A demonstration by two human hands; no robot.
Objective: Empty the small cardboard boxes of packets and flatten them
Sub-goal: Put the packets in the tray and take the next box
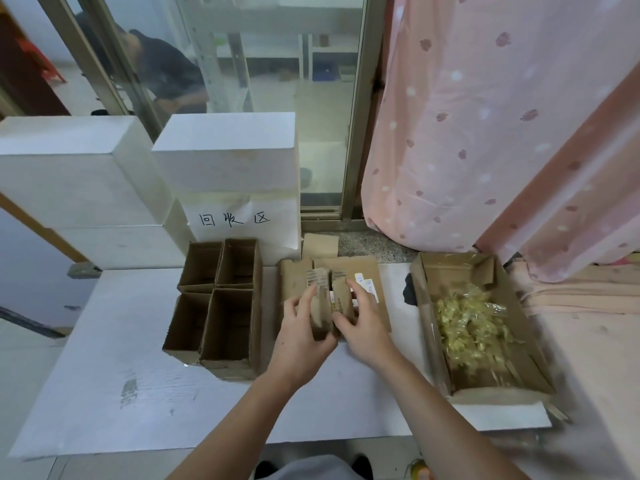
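Observation:
A small brown cardboard box (328,299) sits in the middle of the white board, on top of flattened cardboard (367,268). My left hand (301,337) grips its left side, fingers curled round the wall. My right hand (363,323) grips its right side, thumb at the near edge. The box's top flaps stand open between my hands. A group of several open, empty small boxes (221,299) stands to the left. A larger cardboard tray (429,271) at the right holds a pile of yellowish clear packets (471,327).
White foam blocks (225,154) stand at the back left, one with a handwritten paper label (235,220). A pink curtain (485,133) hangs at the back right. A glass door is behind, and a person sits beyond it. The white board (138,375) spreads at the near left.

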